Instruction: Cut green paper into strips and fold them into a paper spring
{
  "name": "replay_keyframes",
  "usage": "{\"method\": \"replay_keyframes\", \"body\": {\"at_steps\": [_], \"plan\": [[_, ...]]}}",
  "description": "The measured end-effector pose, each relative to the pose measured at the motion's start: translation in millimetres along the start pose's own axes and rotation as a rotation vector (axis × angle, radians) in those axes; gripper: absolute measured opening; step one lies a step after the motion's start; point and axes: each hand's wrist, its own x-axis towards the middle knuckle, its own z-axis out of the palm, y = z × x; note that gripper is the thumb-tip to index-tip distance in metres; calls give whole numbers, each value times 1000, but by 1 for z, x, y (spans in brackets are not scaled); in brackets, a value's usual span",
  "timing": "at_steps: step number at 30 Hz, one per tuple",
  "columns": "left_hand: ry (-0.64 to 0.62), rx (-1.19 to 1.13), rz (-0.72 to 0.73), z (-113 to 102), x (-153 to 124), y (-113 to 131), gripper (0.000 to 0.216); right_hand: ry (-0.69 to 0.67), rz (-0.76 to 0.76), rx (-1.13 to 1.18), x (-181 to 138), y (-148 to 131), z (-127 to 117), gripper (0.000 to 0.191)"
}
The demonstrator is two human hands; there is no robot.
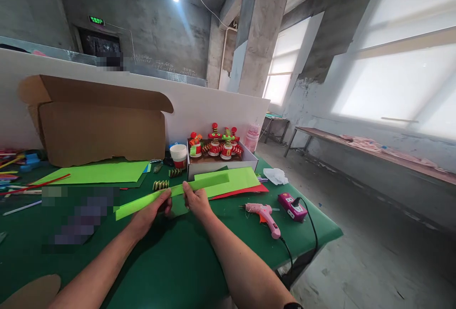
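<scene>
Pinching one light-green paper strip (176,190), the left hand (152,211) and the right hand (197,200) hold it above the green table (171,261). Labels on the purple box (292,207) and the glowing wall sign (96,20) are too small for reading.

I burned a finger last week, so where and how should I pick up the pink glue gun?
By the handle, from the near side, likely with the right hand once it's free of the green strip. The glue gun lies flat, nozzle pointing left and handle slanting rightward toward you, so this should stay clear of the nozzle.
</scene>
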Motion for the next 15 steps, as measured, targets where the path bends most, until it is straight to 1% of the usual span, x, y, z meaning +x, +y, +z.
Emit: {"method": "replay_keyframes", "body": {"at_steps": [3,5,10,15], "plan": [[42,-63,-35,-4,2,1,54,87,9,9,8,-2,-11,60],[40,-83,-44,-8,3,1,54,136,-1,31,13,-3,-18,60],[41,-41,-31,-15,6,-3,55,227,-42,73,21,-8,-32,62],[39,-38,-38,-19,9,-3,54,316,-91,103,23,-14,-42,64]]}}
